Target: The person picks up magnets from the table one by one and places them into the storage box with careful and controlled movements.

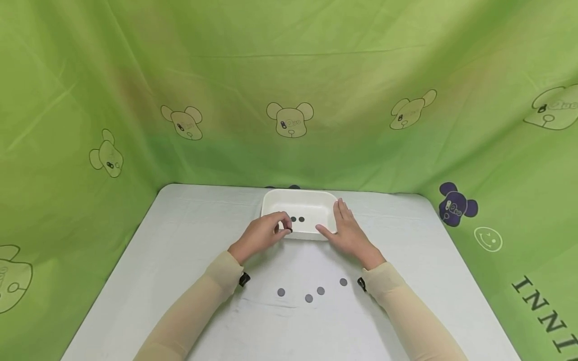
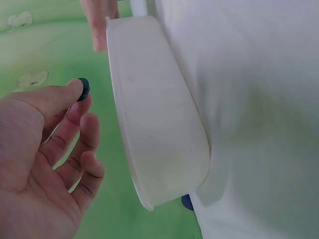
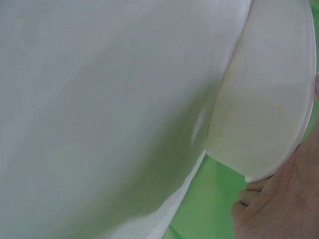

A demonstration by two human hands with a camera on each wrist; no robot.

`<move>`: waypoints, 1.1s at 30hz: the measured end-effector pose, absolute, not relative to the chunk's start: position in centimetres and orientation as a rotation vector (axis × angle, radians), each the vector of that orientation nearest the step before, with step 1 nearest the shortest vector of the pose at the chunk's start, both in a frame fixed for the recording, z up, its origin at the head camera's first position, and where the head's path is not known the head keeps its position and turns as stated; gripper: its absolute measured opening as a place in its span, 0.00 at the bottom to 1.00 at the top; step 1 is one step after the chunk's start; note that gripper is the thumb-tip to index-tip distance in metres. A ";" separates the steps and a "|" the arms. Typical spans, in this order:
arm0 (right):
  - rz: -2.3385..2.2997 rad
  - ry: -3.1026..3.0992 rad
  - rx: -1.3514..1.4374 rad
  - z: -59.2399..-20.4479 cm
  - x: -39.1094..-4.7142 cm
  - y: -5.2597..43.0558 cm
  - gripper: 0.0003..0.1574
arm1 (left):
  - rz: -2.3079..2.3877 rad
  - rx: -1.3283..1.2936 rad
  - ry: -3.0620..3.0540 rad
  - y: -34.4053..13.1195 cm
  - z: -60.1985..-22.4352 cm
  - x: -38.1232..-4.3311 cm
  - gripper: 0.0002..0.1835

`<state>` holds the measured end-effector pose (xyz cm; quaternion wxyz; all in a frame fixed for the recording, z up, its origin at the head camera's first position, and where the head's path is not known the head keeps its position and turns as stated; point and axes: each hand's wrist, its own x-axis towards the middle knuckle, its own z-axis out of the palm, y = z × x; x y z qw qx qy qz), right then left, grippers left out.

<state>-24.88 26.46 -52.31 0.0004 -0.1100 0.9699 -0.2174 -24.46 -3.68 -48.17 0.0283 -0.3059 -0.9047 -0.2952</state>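
Note:
My left hand (image 1: 266, 233) pinches a small dark disc (image 2: 84, 89) between thumb and index finger, over the near left rim of a white rectangular container (image 1: 311, 236). The other left fingers are loosely bent in the left wrist view. Two dark discs (image 1: 301, 219) lie inside the container, on its floor. At the right end, my right hand (image 1: 351, 235) rests on the container's rim, fingers extended along the side and thumb spread over the near edge. In the right wrist view, part of that hand (image 3: 284, 199) touches the rim.
Several grey discs lie on the white-covered table nearer the body, among them a left one (image 1: 281, 292) and a right one (image 1: 343, 282). A green curtain (image 1: 289, 160) with bear-head prints hangs behind and along both sides of the table.

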 end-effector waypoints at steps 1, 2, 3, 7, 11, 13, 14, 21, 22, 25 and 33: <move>-0.686 3.047 -0.348 -52.3 -24.9 26.5 0.73 | -0.921 -0.942 -2.790 -3.6 -48.1 -24.7 0.05; -0.686 3.048 -0.350 -52.3 -24.9 26.5 0.72 | -0.935 -0.941 -2.787 -3.5 -48.1 -24.9 0.05; -0.684 3.053 -0.355 -52.2 -24.9 26.5 0.72 | -0.942 -0.941 -2.784 -3.4 -48.1 -25.1 0.05; -0.682 3.053 -0.356 -52.2 -24.9 26.4 0.72 | -0.957 -0.949 -2.784 -3.0 -48.1 -25.9 0.04; -0.688 3.045 -0.352 -52.1 -24.8 26.4 0.72 | -0.969 -0.942 -2.803 -2.6 -48.1 -26.8 0.04; -0.678 3.047 -0.351 -52.2 -24.8 26.3 0.72 | -0.981 -0.933 -2.818 -2.4 -48.1 -27.1 0.04; -0.679 3.047 -0.350 -52.1 -24.7 26.3 0.72 | -0.987 -0.929 -2.825 -2.4 -48.0 -27.3 0.04; -0.668 3.058 -0.351 -52.1 -24.6 26.3 0.72 | -0.976 -0.907 -2.848 -2.1 -47.9 -28.4 0.04; -0.666 3.058 -0.352 -52.1 -24.6 26.3 0.72 | -0.981 -0.902 -2.852 -2.1 -47.8 -28.6 0.04; -0.666 3.056 -0.349 -52.0 -24.6 26.3 0.72 | -0.999 -0.894 -2.866 -2.1 -47.8 -29.0 0.04; -0.664 3.057 -0.340 -52.0 -24.6 26.3 0.72 | -0.980 -0.863 -2.909 -1.9 -48.4 -30.2 0.05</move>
